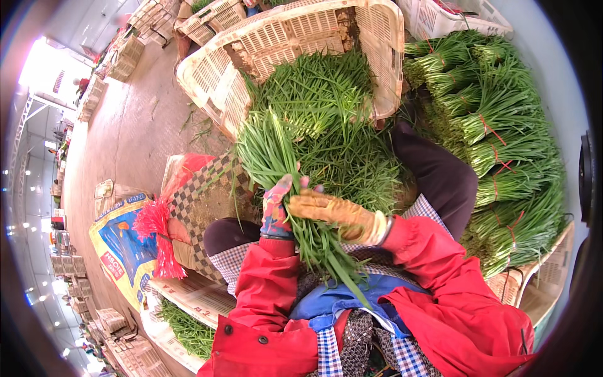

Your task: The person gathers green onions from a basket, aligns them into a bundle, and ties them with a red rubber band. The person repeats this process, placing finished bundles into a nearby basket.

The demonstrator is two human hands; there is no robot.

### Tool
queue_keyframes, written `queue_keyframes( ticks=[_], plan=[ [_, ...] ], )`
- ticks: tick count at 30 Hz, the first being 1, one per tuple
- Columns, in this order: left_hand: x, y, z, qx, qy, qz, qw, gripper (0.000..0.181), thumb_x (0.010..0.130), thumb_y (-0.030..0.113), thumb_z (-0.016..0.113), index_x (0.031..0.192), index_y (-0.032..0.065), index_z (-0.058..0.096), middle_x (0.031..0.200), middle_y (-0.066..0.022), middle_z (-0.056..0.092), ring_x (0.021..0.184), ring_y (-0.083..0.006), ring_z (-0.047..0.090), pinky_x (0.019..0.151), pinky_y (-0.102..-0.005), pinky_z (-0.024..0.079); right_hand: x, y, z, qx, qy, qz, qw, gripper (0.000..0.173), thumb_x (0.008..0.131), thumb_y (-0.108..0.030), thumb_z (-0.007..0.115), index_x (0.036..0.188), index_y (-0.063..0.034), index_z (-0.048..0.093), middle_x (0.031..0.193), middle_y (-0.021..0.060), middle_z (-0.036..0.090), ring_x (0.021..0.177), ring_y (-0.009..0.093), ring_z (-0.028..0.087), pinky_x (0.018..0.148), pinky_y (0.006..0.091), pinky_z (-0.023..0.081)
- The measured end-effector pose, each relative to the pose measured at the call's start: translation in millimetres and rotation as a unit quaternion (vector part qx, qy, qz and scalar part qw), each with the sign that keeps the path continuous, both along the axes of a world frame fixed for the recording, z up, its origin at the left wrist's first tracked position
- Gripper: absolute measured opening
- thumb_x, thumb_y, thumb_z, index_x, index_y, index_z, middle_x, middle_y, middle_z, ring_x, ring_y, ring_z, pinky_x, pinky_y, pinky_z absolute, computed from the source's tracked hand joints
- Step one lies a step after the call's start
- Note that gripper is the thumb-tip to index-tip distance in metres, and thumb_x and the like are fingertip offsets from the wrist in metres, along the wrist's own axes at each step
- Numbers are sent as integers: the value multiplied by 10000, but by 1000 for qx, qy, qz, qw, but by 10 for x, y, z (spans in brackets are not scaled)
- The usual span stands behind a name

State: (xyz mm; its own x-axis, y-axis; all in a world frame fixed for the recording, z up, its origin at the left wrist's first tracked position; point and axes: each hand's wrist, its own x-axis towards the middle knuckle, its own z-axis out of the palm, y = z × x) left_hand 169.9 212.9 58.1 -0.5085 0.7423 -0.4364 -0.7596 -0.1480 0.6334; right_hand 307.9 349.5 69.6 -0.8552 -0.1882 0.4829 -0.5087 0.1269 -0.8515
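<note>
My left hand (pixel 278 207), in a patterned multicolour glove with bare fingertips, is closed around a thick bunch of long green leaf stalks, likely garlic chives (pixel 268 148). My right hand (pixel 337 214), in a stained tan glove, lies against the same bunch with its fingers stretched across it. The bunch slants from upper left down to my lap, its leaf tips over my blue apron. Beyond my hands, a large plastic crate (pixel 297 28) lies tipped towards me, with loose green stalks (pixel 325 89) spilling out of it between my knees.
Tied bundles of chives (pixel 499 141) with red ties are stacked at the right. At left lie a bundle of red plastic ties (pixel 162 235), a checkered cloth (pixel 212 193) and a printed sack (pixel 127 240). A crate with greens (pixel 188 330) stands lower left; more crates (pixel 122 59) line the far floor.
</note>
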Motion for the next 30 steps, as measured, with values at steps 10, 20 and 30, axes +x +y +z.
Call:
queue_keyframes(
  ticks=[10,20,30],
  plan=[
    [9,-617,560,-102,96,-114,984,482,761,82,604,1217,-35,497,619,-98,539,483,-187,507,435,-275,402,-214,1058,274,-304,-174,-190,917,963,768,-219,732,1444,-34,71,1400,209,308,1263,260,369,1015,341,376],
    [-184,-1209,518,-262,307,-272,874,465,674,-64,621,1127,5,547,836,-95,640,628,-181,615,535,-299,497,-377,1005,-570,-356,-174,-45,917,262,921,-107,509,1151,1,576,940,141,662,571,84,532,518,215,456],
    [34,-1305,597,-294,412,-330,797,439,657,-68,676,1077,9,573,863,-65,649,640,-155,614,539,-298,497,-507,530,-216,36,-347,-40,936,705,773,-317,714,1357,-97,387,1261,178,526,1157,283,507,989,385,395]
  ],
)
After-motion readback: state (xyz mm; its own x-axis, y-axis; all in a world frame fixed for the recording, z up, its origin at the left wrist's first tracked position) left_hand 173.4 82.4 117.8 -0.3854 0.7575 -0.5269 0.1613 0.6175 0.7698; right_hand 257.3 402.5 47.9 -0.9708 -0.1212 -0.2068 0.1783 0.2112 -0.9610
